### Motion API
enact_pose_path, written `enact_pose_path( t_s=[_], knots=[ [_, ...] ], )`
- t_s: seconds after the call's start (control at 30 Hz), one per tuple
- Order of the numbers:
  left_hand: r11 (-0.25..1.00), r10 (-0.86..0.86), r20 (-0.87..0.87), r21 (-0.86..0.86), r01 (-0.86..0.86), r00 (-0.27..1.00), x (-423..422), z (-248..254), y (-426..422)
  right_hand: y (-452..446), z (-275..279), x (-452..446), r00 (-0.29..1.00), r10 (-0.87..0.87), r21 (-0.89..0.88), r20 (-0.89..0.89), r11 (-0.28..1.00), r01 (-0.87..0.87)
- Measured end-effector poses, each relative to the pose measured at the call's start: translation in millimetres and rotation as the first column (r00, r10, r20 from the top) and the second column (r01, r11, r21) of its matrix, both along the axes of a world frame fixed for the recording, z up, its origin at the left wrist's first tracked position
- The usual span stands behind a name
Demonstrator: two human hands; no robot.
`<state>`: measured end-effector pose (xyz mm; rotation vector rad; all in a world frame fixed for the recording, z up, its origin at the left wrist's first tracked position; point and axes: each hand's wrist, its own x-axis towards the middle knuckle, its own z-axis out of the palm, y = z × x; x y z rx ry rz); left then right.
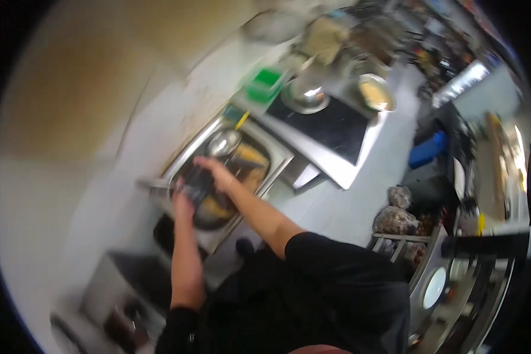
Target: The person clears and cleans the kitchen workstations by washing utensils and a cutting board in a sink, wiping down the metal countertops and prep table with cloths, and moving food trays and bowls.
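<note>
While L hand & R hand clamp fingers on blurred dark container at sink, metal bowl sits nr.

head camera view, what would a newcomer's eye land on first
Probably the left hand and right hand holding a dark object, too blurred to identify, over the metal sink. Next, likely the bright green container beyond the sink, and the shiny round metal vessel at the black panel's far edge.

Black top, short sleeves, bare forearms
</note>
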<state>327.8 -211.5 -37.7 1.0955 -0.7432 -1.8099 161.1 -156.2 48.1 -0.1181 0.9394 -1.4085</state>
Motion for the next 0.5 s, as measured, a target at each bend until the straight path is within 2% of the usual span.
enact_pose_path(
  t_s=[0.03,0.07,0.1,0.13,0.17,0.23,0.27,0.3,0.33,0.37,0.4,0.43,0.47,0.5],
  knots=[
    [0.998,0.057,-0.134,0.018,-0.055,0.989,-11,-17,3,-13,-29,29,0.990,-0.140,-0.049,0.014,0.989,0.141],
    [0.967,0.033,-0.254,0.252,0.033,0.967,-17,-36,-11,-22,-56,60,0.957,-0.291,-0.101,0.021,0.951,0.291],
    [0.926,0.168,0.011,0.340,-0.161,0.986,-23,-23,-8,-17,-55,81,0.968,-0.247,-0.077,0.045,0.965,0.250],
    [0.913,0.193,0.094,0.347,-0.214,0.977,-26,-22,-5,-6,-40,94,0.922,-0.198,-0.089,-0.334,0.980,0.179],
    [0.924,0.194,0.147,0.304,-0.231,0.970,-27,-21,-1,0,-32,100,0.731,-0.142,-0.092,-0.667,0.990,0.108],
    [0.944,0.169,0.305,0.224,-0.243,0.937,-37,-11,10,-17,-84,96,0.522,-0.153,-0.108,-0.839,0.987,0.117],
    [0.954,0.150,0.397,0.181,-0.237,0.905,-46,-6,17,-28,-95,81,0.537,-0.217,-0.116,-0.815,0.969,0.216],
    [0.962,0.129,0.463,0.155,-0.223,0.877,-53,-3,23,-24,-72,62,0.499,-0.219,-0.090,-0.838,0.958,0.271],
    [0.966,0.119,0.485,0.147,-0.215,0.866,-55,-3,28,-37,-111,51,0.446,-0.070,0.065,-0.892,0.958,0.279],
    [0.968,0.112,0.452,0.152,-0.201,0.885,-55,-8,28,-30,-94,54,0.516,-0.079,0.064,-0.853,0.966,0.252],
    [0.969,0.121,0.299,0.173,-0.179,0.947,-44,-28,20,-23,-74,56,0.577,-0.088,0.057,-0.812,0.972,0.228],
    [0.968,0.125,0.140,0.202,-0.152,0.982,-33,-47,12,-23,-71,63,0.573,-0.087,0.053,-0.815,0.973,0.223],
    [0.969,0.129,-0.187,0.231,-0.084,0.974,-26,-61,6,-25,-71,75,0.452,-0.154,-0.049,-0.879,0.971,0.235],
    [0.965,0.109,-0.097,0.247,-0.082,0.989,-32,-30,10,-23,-72,80,0.322,-0.219,-0.148,-0.921,0.961,0.232]
  ],
)
